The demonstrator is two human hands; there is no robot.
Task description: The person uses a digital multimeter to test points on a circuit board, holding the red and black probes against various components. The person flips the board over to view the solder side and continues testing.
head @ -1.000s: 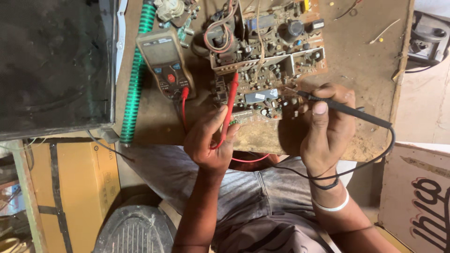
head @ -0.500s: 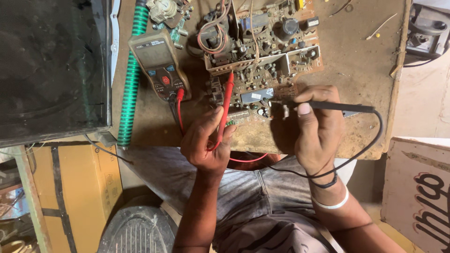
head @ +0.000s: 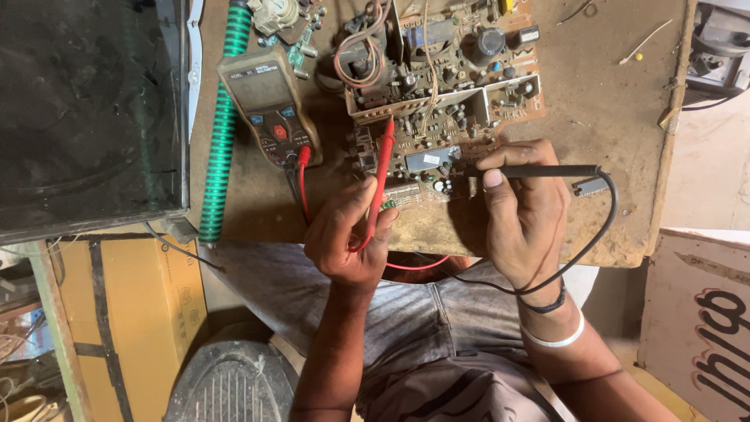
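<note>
While probing, hands [head: 348,234] mid-board [head: 453,94].

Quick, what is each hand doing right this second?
Left hand: closed on the red probe, tip on the circuit board.
Right hand: closed on the black probe.

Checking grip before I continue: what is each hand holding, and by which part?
Left hand holds the red probe by its lower shaft; right hand pinches the black probe near its front end.
</note>
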